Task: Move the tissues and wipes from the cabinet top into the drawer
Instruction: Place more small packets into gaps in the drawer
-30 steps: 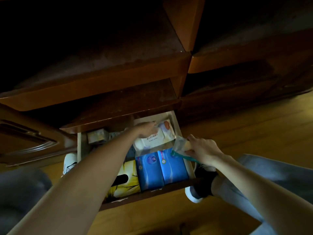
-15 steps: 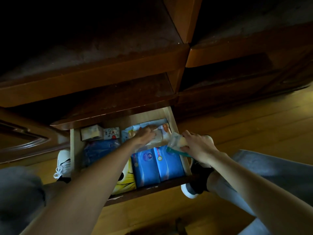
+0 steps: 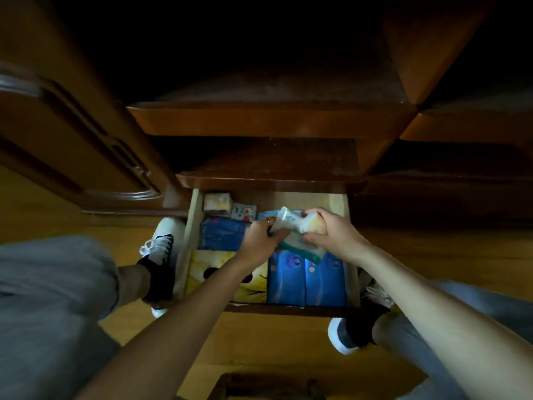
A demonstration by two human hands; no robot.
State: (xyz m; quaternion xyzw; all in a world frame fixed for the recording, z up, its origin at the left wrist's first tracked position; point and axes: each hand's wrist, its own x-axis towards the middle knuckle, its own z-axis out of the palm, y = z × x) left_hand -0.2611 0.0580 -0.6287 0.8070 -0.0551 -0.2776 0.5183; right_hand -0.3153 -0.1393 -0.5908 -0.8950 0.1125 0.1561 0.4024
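The open wooden drawer (image 3: 192, 226) sits low in front of me. Inside lie a yellow tissue pack (image 3: 202, 272), two blue tissue packs (image 3: 305, 281), a darker blue pack (image 3: 222, 235) and two small packs at the back left (image 3: 217, 202). Over the drawer's back right, my left hand (image 3: 259, 241) and my right hand (image 3: 331, 232) both grip a clear-wrapped wipes pack with a green edge (image 3: 291, 226). Another pack lies under it, mostly hidden.
Dark wooden cabinet shelves (image 3: 271, 122) overhang the drawer. A carved cabinet door (image 3: 72, 134) stands at the left. My knees and white-soled shoes (image 3: 161, 243) flank the drawer on the wooden floor (image 3: 432, 255). A dark object (image 3: 259, 385) lies on the floor near me.
The view has swung so the drawer is centred. My right hand carried the green-edged wipes pack left over the drawer, and my left hand came off the white pack to grip it too.
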